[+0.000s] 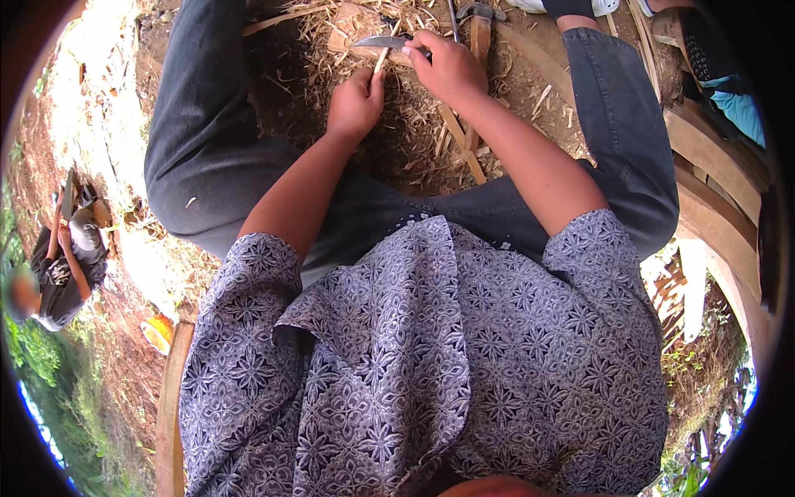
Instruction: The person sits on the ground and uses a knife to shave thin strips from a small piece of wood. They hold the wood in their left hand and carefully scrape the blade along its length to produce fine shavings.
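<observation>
Both my hands are out in front of me, between my spread legs. My left hand [356, 103] is closed round a thin pale wooden stick [382, 61], which points up and away from its fingers. In my right hand [447, 68] is a knife [383, 41], its handle mostly covered by the fingers. The blade points left and lies across the upper end of the stick. Just beyond the blade a flat piece of wood [352, 25] lies among the shavings.
Wood shavings [414, 124] litter the dirt ground. A hammer [480, 33] with a wooden handle lies right of my right hand. Curved timber planks [716, 207] stand at the right. Another person [74, 248] sits far left; someone's foot [604, 7] shows at the top.
</observation>
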Demonstrator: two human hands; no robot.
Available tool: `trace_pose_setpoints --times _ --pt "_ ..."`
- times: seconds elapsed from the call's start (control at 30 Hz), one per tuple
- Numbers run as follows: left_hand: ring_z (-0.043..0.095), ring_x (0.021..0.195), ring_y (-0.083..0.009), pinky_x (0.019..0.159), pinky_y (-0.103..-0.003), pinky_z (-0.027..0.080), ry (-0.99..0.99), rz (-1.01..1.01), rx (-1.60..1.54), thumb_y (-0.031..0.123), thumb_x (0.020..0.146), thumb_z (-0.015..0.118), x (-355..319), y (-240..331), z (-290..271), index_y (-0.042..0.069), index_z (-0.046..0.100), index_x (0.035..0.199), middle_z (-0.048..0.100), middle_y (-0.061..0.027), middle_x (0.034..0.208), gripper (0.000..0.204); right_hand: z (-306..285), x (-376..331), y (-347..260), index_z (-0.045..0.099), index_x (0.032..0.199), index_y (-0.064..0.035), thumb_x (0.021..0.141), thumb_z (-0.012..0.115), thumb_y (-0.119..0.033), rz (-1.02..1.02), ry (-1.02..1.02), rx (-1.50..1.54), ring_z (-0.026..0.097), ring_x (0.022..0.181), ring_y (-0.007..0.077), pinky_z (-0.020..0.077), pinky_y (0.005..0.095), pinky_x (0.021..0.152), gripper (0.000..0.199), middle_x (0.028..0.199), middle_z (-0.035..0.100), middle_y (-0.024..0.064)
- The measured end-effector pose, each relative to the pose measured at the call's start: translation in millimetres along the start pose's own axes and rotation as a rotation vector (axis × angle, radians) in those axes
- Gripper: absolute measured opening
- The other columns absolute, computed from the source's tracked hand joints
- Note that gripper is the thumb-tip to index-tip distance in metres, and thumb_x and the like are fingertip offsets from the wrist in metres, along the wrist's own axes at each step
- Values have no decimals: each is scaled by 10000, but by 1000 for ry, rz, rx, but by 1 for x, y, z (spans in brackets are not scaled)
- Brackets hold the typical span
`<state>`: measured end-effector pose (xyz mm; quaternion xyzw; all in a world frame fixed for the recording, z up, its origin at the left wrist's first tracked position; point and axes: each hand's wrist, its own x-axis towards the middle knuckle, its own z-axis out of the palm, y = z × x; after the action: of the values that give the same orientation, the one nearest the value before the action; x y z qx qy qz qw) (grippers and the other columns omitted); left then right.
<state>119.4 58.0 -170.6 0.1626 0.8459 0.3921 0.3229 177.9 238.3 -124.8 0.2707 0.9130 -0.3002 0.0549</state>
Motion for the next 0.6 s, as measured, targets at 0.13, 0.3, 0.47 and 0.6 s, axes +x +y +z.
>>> trace_pose_setpoints --times 0.13,0.3,0.47,0.6 --pt "623 723 -474 642 -481 481 1 -2 11 334 1056 593 -2 3 1 1 635 899 621 -263 742 370 0 2 4 709 1064 -207 981 656 -408 -30 9 -36 715 838 384 546 507 703 223 880 738 131" --pt "631 692 -462 613 -481 480 39 28 -4 320 1041 613 -3 -3 3 17 640 887 623 -240 696 341 -3 9 -6 714 1071 -199 989 631 -408 23 -19 -77 723 871 356 552 501 744 240 891 743 111" --pt "637 668 -453 588 -476 479 82 45 -14 303 1032 627 -4 -3 2 23 651 883 627 -228 675 319 0 11 -10 720 1061 -192 994 614 -415 30 4 -57 726 876 348 554 502 762 256 898 746 104" --pt "634 658 -449 580 -468 478 100 44 -39 291 1035 626 -2 -5 -3 21 657 891 629 -224 677 307 9 19 -10 725 1000 -160 969 655 -467 -43 72 -25 707 770 332 540 473 689 316 818 720 115"
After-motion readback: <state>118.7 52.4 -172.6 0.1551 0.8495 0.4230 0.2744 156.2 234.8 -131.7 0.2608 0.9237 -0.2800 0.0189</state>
